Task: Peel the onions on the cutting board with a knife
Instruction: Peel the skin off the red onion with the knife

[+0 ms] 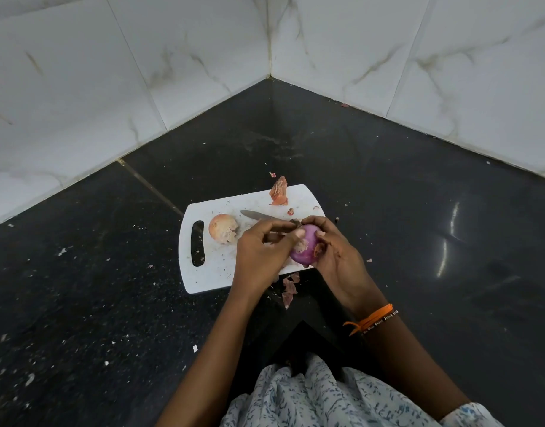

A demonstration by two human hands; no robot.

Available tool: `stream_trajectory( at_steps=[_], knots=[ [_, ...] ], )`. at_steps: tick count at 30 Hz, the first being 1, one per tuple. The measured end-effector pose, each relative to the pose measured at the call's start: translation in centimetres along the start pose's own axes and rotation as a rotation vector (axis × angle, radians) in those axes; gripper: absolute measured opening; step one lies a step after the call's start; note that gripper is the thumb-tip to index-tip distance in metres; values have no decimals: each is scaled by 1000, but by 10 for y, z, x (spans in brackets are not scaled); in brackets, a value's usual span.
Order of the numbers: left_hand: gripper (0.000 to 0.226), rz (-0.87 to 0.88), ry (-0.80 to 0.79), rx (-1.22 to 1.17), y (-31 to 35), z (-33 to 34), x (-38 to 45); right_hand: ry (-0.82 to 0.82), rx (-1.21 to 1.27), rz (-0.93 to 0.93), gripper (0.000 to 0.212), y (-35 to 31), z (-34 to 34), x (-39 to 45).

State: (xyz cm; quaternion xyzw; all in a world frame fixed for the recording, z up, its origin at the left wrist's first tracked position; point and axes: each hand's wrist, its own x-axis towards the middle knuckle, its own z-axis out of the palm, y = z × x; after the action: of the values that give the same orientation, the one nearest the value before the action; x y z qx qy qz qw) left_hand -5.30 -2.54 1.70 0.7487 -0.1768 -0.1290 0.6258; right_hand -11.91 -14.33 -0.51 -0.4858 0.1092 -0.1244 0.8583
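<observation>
Hands: left hand (260,252) and right hand (333,254) together, both gripping purple onion (305,246).
Knife (260,216): beyond left hand.
Unpeeled onion (222,228): left of both.

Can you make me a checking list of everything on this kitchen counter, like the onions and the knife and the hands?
Surface: dark speckled counter in a tiled corner, dusted with small bits.
Job's things: white cutting board; unpeeled onion on it; purple onion, mostly peeled, held over the board; knife lying on the board, blade pointing left.
Clutter: big peel at the board's far edge; peel scraps by its near edge.
Grippers: left hand pinches at the purple onion; right hand grips it.
Cables: nothing seen.
Surroundings: marbled white wall tiles; orange wrist thread.
</observation>
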Motion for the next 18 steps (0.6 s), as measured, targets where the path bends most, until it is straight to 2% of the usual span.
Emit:
stream_trajectory(
  at_steps=[2, 6, 14, 18],
  knots=[
    [18, -17, -29, -21, 0, 1, -1, 1, 9, 4, 22, 0, 0, 0],
    [10, -149, 13, -241, 3, 10, -5, 12, -11, -6, 26, 1, -1, 1],
    [4, -209, 137, -225, 4, 16, -2, -1, -88, -17, 27, 5, -1, -1],
    [9, -205, 122, -188, 1, 15, -1, -28, -70, -37, 24, 7, 0, 0]
  ],
)
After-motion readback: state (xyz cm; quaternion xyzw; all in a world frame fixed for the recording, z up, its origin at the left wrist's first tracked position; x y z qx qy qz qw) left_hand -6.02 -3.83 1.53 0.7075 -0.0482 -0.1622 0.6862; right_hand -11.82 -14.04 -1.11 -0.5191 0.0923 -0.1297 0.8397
